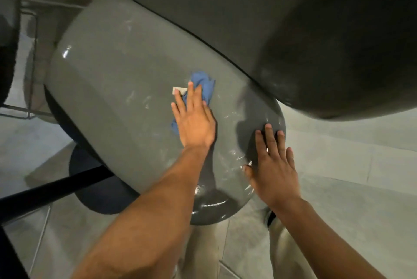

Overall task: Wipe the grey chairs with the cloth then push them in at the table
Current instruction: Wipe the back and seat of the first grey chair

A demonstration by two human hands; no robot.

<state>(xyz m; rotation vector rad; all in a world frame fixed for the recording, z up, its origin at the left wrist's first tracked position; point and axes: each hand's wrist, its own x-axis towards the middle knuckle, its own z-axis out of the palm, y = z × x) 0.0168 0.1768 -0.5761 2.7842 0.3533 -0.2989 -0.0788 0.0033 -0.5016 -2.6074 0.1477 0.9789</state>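
Nearest the camera, pale trousers (284, 251) and a tiled floor (338, 188) are seen below two bare forearms. The right hand (274, 168) is laid flat, fingers straight and close together, on the rounded near end of the chair (108, 89), and nothing is held in it. The left hand (195, 118) is pressed flat, fingers straight and slightly spread, on the cloth (203, 85), which is bunched under the palm on the middle of the grey surface.

The wiping is judged to be under way: faint pale streaks are seen around the cloth, though whether they are damp marks or glare cannot be told. The far half of the surface has yet to be covered, it seems, and the pushing-in is not yet done. A second chair (9, 30) is glimpsed at the far left edge, blurred.

The chair is a smooth, glossy, moulded shell with soft curved edges and bright highlights at its rim. The cloth is blue, soft and crumpled, with a white tag (178, 90) beside the fingertips. Beyond, the table (293, 19) is seen as a dark, matte slab with a rounded corner overhanging the chair.
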